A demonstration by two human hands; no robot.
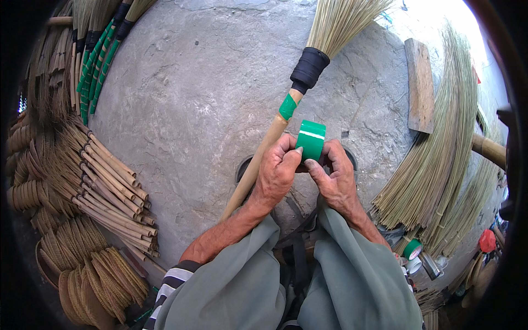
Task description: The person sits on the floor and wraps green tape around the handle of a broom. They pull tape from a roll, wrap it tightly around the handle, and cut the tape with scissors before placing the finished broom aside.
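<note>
Both my hands hold a roll of green tape [311, 144] with a white stripe across it. My left hand [278, 169] grips its left side, thumb against the roll. My right hand [333, 175] pinches its lower right side with thumb and fingers. Behind my left hand a broom [269, 137] slants up to the right, its bamboo handle running down past my left forearm. Black binding [309, 69] wraps the broom's neck, and below it a short band of green tape [287, 106] circles the handle. The straw bristles [341, 27] fan out at the top.
Several green-wrapped brooms [102, 66] stand upper left, above a stack of bamboo-handled bundles [115, 192] and coils of braided material [93, 275]. At right lie a wooden block [419, 85] and long loose straw [434, 176]. Another green tape roll [412, 249] sits lower right, beside a metal cylinder [430, 265].
</note>
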